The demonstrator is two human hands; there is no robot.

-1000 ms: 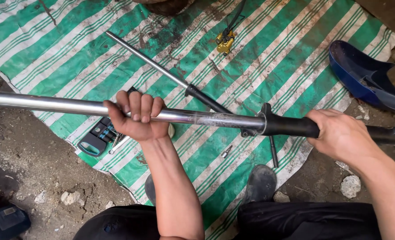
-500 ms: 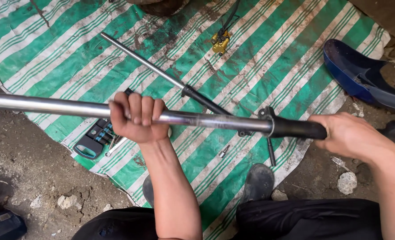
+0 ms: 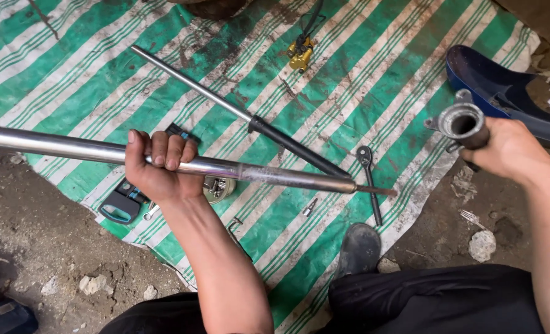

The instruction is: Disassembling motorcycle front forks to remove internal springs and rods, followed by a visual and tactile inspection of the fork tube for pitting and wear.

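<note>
Chrome fork tube (image 3: pixel 71 148) level above striped tarp (image 3: pixel 411 62), left hand (image 3: pixel 158 168) fisted round it mid-length for balance. Spare tube (image 3: pixel 225 108), wrench (image 3: pixel 369 179) below. Right hand (image 3: pixel 503 148) clasps dark outer sleeve (image 3: pixel 463 122), mouth upward.

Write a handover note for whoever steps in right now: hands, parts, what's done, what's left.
Left hand: closed around the long chrome tube, held level above the tarp.
Right hand: holds the black outer sleeve, its open end facing the camera.
Done: sleeve and tube are apart; the tube's thin rod tip is bare.
On the green striped tarp: a second tube with a black sleeve, a wrench, a yellow caliper, a small bolt.
Left: the two parts remain held, neither set down.
</note>
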